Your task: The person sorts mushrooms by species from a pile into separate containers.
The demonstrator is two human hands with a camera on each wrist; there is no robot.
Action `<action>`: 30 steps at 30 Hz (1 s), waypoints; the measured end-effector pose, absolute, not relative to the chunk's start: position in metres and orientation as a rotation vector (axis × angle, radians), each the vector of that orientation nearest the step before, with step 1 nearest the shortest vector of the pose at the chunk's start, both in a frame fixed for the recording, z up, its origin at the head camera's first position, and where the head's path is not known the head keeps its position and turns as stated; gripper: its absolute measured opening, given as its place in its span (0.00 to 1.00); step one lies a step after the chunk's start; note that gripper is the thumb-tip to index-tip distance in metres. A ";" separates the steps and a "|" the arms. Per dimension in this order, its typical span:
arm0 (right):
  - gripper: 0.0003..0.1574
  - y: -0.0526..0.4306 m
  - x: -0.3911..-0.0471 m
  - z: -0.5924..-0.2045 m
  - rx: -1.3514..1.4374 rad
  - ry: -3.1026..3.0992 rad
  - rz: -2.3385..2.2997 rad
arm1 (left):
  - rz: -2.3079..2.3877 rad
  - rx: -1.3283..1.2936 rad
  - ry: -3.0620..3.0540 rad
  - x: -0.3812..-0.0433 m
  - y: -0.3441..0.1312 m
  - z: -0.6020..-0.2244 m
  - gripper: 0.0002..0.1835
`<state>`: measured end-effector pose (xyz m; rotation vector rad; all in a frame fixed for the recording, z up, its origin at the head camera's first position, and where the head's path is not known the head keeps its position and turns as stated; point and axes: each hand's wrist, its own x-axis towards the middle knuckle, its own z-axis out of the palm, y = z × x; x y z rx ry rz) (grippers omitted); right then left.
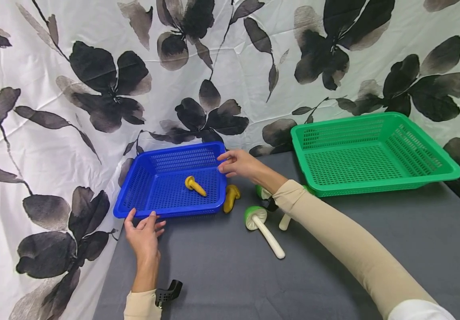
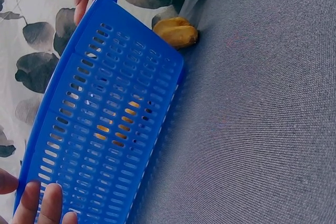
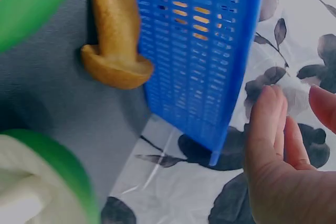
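Observation:
A blue plastic basket stands on the grey-covered table, with a yellow toy mushroom lying inside it. At the basket's front left rim is my left hand, its fingers spread and the tips at the edge. In the left wrist view those fingers lie before the slotted outer wall. My right hand hovers by the right back corner; the right wrist view shows a gap between its loosely bent fingers and the rim. A brown-yellow toy mushroom lies just outside the basket's right side.
Green-capped toy mushrooms with white stems, one in full view, lie right of the blue basket, some partly under my right forearm. A green basket stands at the back right. Behind the table hangs a flower-printed cloth.

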<state>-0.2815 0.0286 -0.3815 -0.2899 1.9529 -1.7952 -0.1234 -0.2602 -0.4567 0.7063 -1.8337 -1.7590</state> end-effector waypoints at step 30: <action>0.43 0.041 -0.271 -0.433 -0.204 1.972 -1.798 | -1.722 0.727 -1.884 -0.123 -0.261 -0.456 0.38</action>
